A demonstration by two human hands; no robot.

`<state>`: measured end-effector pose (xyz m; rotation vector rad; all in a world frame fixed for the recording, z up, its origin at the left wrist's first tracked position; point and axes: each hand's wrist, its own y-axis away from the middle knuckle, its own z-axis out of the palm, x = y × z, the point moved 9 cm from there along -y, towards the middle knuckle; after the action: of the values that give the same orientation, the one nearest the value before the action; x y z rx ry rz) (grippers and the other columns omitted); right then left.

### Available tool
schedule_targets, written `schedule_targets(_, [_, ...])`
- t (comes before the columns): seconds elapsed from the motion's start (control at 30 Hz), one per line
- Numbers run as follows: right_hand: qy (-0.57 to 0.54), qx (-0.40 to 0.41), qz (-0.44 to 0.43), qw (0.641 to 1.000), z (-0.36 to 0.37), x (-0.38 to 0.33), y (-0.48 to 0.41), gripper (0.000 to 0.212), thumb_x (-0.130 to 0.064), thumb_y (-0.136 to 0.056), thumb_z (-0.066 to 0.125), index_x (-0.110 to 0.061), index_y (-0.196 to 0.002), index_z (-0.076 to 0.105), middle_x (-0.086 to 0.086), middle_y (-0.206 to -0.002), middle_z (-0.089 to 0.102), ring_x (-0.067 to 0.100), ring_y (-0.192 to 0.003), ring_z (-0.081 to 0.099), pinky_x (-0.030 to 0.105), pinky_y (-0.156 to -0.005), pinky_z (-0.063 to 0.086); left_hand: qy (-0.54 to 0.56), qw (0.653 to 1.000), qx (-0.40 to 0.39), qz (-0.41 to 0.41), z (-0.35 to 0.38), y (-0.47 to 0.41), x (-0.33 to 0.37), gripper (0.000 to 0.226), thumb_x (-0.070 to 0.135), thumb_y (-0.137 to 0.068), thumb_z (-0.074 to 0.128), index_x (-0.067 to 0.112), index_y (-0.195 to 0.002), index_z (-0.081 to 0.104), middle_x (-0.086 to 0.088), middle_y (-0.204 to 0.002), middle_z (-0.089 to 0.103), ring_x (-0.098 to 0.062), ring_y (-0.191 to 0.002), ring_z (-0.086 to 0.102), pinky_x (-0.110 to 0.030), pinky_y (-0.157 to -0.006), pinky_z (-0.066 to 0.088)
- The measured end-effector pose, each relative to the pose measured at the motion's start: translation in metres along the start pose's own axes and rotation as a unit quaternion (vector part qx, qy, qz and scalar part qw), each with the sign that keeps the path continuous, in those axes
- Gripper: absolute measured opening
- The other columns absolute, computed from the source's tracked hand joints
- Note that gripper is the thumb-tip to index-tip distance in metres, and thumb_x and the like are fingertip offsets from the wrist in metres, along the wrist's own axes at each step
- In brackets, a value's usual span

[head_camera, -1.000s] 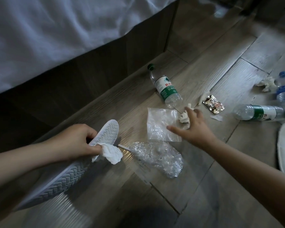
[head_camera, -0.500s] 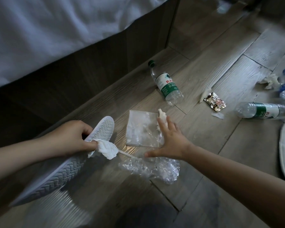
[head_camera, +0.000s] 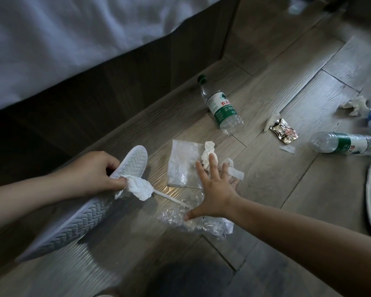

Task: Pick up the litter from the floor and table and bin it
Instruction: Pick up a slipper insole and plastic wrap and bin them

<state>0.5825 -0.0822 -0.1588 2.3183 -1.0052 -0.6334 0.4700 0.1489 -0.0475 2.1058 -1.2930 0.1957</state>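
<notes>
We crouch over a grey wood-plank floor (head_camera: 266, 67) beside a dark bed base (head_camera: 116, 86). Nearest us lies crinkled clear film (head_camera: 210, 225), with the thumb of our right hand (head_camera: 215, 189) on it. That hand is spread flat, its fingertips on a twisted tissue (head_camera: 208, 152) atop a flat plastic bag (head_camera: 180, 166). Our left hand (head_camera: 92, 170) grips a white slipper (head_camera: 79, 224) and a crumpled tissue (head_camera: 139, 187). Farther off, a green-capped bottle (head_camera: 223, 108) lies flat, its long axis running away from us and its cap toward the bed base.

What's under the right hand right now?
The right hand lies spread over a crumpled tissue on the flat clear bag; thumb touches crumpled plastic wrap. A thin white stick runs toward the palm; its end and the floor beneath the palm are covered.
</notes>
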Motion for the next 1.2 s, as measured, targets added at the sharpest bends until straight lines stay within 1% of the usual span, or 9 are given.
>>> schedule_targets(0.13, [0.011, 0.038, 0.005, 0.999, 0.001, 0.001, 0.000, 0.141, -0.086, -0.047, 0.065, -0.035, -0.148, -0.020, 0.002, -0.151, -0.040, 0.045, -0.137, -0.031, 0.076, -0.105, 0.004, -0.002, 1.000, 0.002, 0.000, 0.000, -0.001, -0.002, 0.025, 0.030, -0.070, 0.073, 0.009, -0.058, 0.066, -0.006, -0.061, 0.066, -0.022, -0.064, 0.063, -0.041, -0.059, 0.048])
schedule_targets(0.27, [0.029, 0.093, -0.010, 0.995, -0.007, -0.001, 0.005, 0.124, -0.082, -0.056, 0.065, -0.029, -0.149, 0.002, 0.004, -0.157, -0.015, 0.042, -0.144, -0.007, 0.068, -0.110, 0.014, -0.004, 1.000, 0.004, 0.001, 0.000, -0.001, -0.002, 0.024, 0.030, -0.069, 0.073, 0.009, -0.058, 0.067, -0.006, -0.061, 0.066, -0.022, -0.064, 0.063, -0.041, -0.059, 0.048])
schedule_targets(0.4, [0.022, 0.139, -0.027, 0.990, -0.014, -0.006, 0.011, 0.108, -0.076, -0.057, 0.069, -0.029, -0.142, 0.022, 0.005, -0.153, 0.006, 0.035, -0.139, 0.013, 0.057, -0.108, 0.026, -0.004, 1.000, 0.004, 0.000, 0.000, -0.001, -0.001, 0.023, 0.029, -0.069, 0.074, 0.009, -0.060, 0.068, -0.004, -0.061, 0.067, -0.021, -0.064, 0.064, -0.040, -0.060, 0.049])
schedule_targets(0.63, [-0.049, 0.180, -0.049, 0.981, -0.018, -0.009, 0.020, 0.077, -0.059, -0.071, 0.071, -0.028, -0.137, 0.044, 0.000, -0.145, 0.027, 0.024, -0.131, 0.031, 0.039, -0.108, 0.034, -0.007, 1.000, 0.005, 0.005, -0.001, 0.000, 0.000, 0.022, 0.030, -0.071, 0.073, 0.009, -0.062, 0.070, -0.004, -0.062, 0.068, -0.019, -0.063, 0.064, -0.040, -0.060, 0.049])
schedule_targets(0.73, [-0.067, 0.186, -0.059, 0.978, -0.019, -0.011, 0.022, 0.069, -0.054, -0.073, 0.072, -0.025, -0.132, 0.051, -0.003, -0.136, 0.036, 0.020, -0.124, 0.038, 0.029, -0.103, 0.034, -0.001, 1.000, 0.003, 0.005, -0.001, 0.000, -0.003, 0.022, 0.032, -0.070, 0.073, 0.011, -0.062, 0.070, -0.003, -0.062, 0.068, -0.020, -0.063, 0.065, -0.042, -0.060, 0.050])
schedule_targets(0.87, [-0.087, 0.180, -0.062, 0.978, -0.016, -0.012, 0.024, 0.057, -0.046, -0.076, 0.073, -0.023, -0.125, 0.057, -0.005, -0.126, 0.042, 0.015, -0.116, 0.043, 0.018, -0.092, 0.029, 0.000, 1.000, 0.011, 0.009, -0.002, -0.001, -0.005, 0.022, 0.031, -0.069, 0.074, 0.014, -0.058, 0.067, 0.000, -0.058, 0.066, -0.020, -0.061, 0.064, -0.042, -0.059, 0.050])
schedule_targets(0.93, [-0.103, 0.173, -0.063, 0.978, -0.015, -0.014, 0.025, 0.053, -0.041, -0.077, 0.074, -0.021, -0.124, 0.059, -0.006, -0.123, 0.045, 0.012, -0.107, 0.049, 0.016, -0.087, 0.032, -0.001, 1.000, 0.011, 0.011, -0.001, -0.002, -0.005, 0.023, 0.033, -0.067, 0.073, 0.014, -0.056, 0.066, 0.001, -0.057, 0.066, -0.019, -0.059, 0.063, -0.042, -0.057, 0.049])
schedule_targets(1.07, [-0.112, 0.157, -0.068, 0.979, -0.015, -0.021, 0.023, 0.041, -0.032, -0.081, 0.070, -0.018, -0.119, 0.064, -0.004, -0.119, 0.051, 0.012, -0.092, 0.059, 0.016, -0.077, 0.040, -0.003, 1.000, 0.013, 0.013, -0.001, -0.004, -0.005, 0.023, 0.034, -0.067, 0.074, 0.015, -0.057, 0.067, 0.001, -0.057, 0.066, -0.018, -0.058, 0.063, -0.041, -0.056, 0.049])
schedule_targets(1.2, [-0.110, 0.156, -0.065, 0.980, -0.020, -0.026, 0.019, 0.026, -0.025, -0.080, 0.066, -0.014, -0.103, 0.071, 0.000, -0.105, 0.058, 0.017, -0.083, 0.062, 0.022, -0.069, 0.043, -0.003, 1.000, 0.013, 0.017, -0.001, -0.005, -0.004, 0.025, 0.037, -0.068, 0.074, 0.014, -0.061, 0.068, 0.000, -0.059, 0.067, -0.020, -0.061, 0.064, -0.042, -0.059, 0.050])
